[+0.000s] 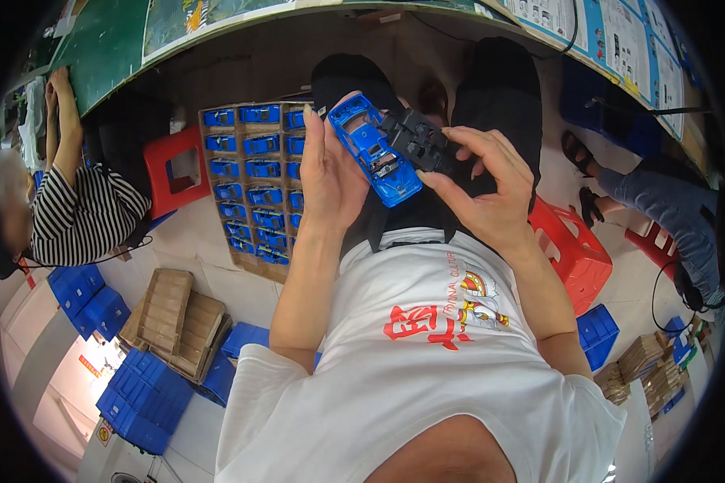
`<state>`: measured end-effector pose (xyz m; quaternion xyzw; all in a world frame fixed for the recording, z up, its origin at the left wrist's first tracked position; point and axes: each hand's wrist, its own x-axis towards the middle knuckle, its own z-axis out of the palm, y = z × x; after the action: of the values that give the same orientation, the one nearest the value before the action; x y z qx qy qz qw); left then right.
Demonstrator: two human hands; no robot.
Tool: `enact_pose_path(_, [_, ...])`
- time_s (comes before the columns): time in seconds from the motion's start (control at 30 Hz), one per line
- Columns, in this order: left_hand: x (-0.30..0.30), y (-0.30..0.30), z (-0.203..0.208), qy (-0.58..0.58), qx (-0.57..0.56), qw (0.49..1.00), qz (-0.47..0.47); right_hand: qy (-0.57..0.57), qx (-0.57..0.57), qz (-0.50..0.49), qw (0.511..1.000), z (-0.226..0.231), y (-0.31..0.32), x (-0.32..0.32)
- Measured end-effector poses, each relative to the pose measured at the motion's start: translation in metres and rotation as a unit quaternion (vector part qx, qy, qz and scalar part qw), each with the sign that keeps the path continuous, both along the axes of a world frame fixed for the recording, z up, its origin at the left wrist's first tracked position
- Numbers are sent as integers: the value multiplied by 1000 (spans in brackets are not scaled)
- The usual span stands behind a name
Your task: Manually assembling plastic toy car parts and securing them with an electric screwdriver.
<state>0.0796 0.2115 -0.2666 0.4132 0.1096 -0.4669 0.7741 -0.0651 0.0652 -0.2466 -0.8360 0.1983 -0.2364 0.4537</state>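
Observation:
A blue toy car body (370,149) rests in my left hand (334,173), its inside and window openings showing. The left thumb stands up along the body's side while the fingers pass behind it. Close against its right edge is a black toy car chassis (420,141), gripped by my right hand (491,169) between thumb and fingers. The right thumb tip is near the lower end of the blue body. The two parts lie side by side over my lap; whether they touch is hard to tell.
A compartmented cardboard tray (246,185) of blue car bodies is at my left. Beyond my knees runs a green table (109,48). Red stools (173,171), blue crates (145,398) and stacked trays (169,314) stand around. Seated persons (89,197) are on both sides.

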Motion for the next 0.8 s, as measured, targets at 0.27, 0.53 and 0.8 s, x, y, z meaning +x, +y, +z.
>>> enact_pose_path(0.27, [7, 2, 3, -27, 29, 997, -71, -36, -51, 43, 997, 4, -12, 7])
enact_pose_path(0.53, [23, 11, 14, -72, 60, 977, -189, -19, -96, 123, 988, 13, -30, 7])
enact_pose_path(0.8, [33, 8, 18, 0, 61, 932, -357, -43, -80, 317, 944, 26, -53, 17])
